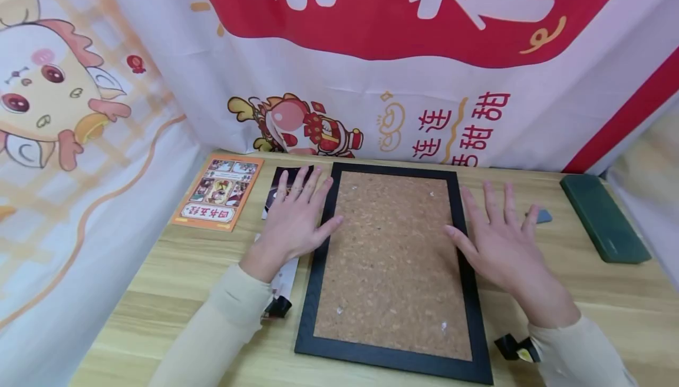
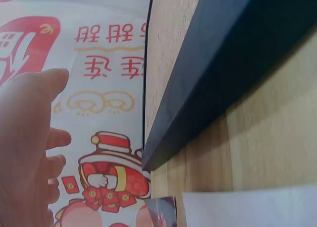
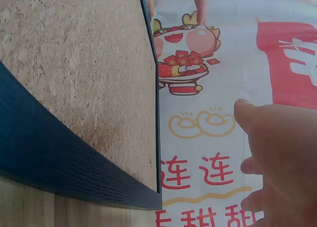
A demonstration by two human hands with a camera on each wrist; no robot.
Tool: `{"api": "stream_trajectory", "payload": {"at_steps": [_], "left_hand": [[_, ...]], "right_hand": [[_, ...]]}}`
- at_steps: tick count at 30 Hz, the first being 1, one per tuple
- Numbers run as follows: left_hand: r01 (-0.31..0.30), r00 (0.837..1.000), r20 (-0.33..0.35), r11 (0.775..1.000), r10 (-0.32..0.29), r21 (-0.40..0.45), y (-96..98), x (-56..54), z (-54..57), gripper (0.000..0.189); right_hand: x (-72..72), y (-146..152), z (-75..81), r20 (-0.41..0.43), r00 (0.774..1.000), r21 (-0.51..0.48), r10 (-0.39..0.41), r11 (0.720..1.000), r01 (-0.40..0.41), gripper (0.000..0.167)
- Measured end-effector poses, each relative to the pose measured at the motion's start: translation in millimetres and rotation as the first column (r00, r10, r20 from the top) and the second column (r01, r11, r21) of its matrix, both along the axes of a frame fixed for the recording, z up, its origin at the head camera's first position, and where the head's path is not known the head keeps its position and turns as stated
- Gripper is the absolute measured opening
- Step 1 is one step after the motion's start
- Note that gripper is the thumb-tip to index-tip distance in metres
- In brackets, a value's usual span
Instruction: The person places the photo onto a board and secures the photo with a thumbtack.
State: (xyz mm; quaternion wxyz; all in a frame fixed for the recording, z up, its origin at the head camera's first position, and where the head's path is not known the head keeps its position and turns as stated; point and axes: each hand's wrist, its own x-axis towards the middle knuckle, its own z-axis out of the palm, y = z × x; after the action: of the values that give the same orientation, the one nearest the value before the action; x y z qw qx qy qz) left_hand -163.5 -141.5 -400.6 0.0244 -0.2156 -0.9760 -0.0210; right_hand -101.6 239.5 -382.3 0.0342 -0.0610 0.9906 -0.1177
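A cork board [image 1: 392,257] in a black frame [image 1: 392,362] lies on the wooden table between my two hands. Small whitish spots show near its corners. My left hand [image 1: 294,222] is spread over the frame's left side, palm down, holding nothing. Beneath it, partly hidden, are a dark picture card [image 1: 270,201] and a white sheet [image 1: 287,278]. My right hand [image 1: 501,242] is spread likewise beside the frame's right edge, its thumb reaching over that edge, with nothing in it. In both wrist views the fingers appear raised above the frame.
An orange booklet [image 1: 218,194] lies at the back left. At the right are a dark green case [image 1: 605,219] and a small blue-grey piece [image 1: 544,216], partly behind my fingers. Black strap-like pieces [image 1: 507,347] show by both wrists. Printed cloth [image 1: 339,75] hangs behind the table.
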Motion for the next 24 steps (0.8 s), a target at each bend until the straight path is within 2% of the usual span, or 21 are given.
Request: {"api": "stream_trajectory", "payload": {"at_steps": [9,18,24], "left_hand": [[-0.026,1.0,0.017,0.998,0.025,0.053,-19.4,-5.9,10.5,0.088],[-0.084,0.996,0.053,0.985,0.077,0.15,-37.4,-6.5,11.9,0.087],[-0.101,0.995,0.035,0.974,0.096,0.204,-45.6,-6.3,15.0,0.081]], "right_hand": [[-2.1,7.7,5.7,-0.064,0.997,-0.014,0.053,0.998,-0.054,0.087],[-3.5,22.8,3.5,-0.057,0.996,-0.12,0.067,0.99,-0.074,0.087],[-3.3,31.0,1.4,-0.063,0.997,-0.207,0.042,0.977,-0.054,0.082]]}}
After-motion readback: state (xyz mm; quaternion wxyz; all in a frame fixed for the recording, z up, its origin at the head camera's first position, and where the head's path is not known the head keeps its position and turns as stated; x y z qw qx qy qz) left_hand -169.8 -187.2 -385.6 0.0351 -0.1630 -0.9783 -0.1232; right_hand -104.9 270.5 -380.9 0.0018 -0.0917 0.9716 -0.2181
